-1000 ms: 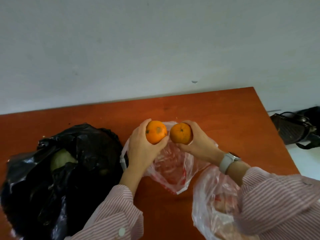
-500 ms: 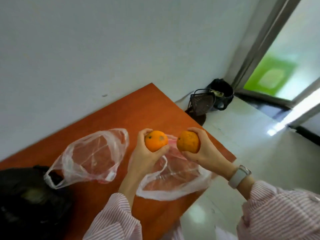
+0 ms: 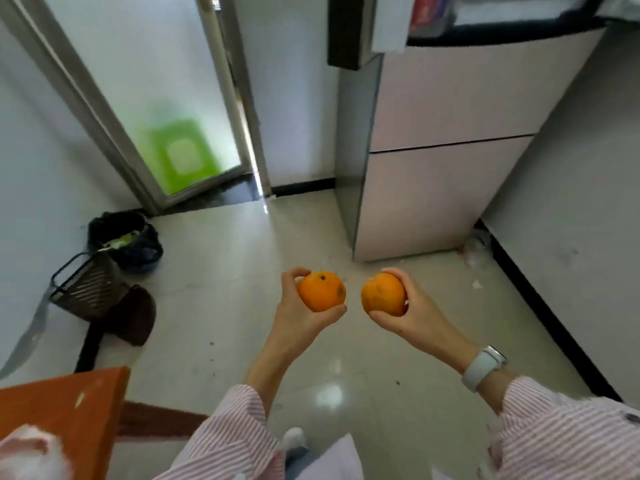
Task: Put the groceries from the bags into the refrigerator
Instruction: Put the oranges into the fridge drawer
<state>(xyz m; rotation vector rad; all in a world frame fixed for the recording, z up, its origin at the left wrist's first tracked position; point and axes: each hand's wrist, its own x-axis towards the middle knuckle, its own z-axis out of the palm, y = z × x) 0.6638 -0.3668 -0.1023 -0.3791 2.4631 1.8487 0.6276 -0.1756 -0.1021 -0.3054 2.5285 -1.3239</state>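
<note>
Above the floor, between tabletop (image 3: 65, 393) and refrigerator (image 3: 446, 140), the left hand (image 3: 304, 317) grips 1 orange (image 3: 321, 292) and the right hand (image 3: 412, 315) grips another orange (image 3: 382, 294). Carrying step; next, both need a shelf in the refrigerator, whose upper door looks open.

Head view, forward and down
It looks down from close above the hands, toward the floor (image 3: 221, 306) and refrigerator (image 3: 440, 140).

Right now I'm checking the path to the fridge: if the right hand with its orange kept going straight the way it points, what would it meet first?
Probably the refrigerator: the right hand, gripping its orange, points up-frame toward the closed lower doors. Only bare floor shows between them, though depth is hard to judge in this wide view.
</note>
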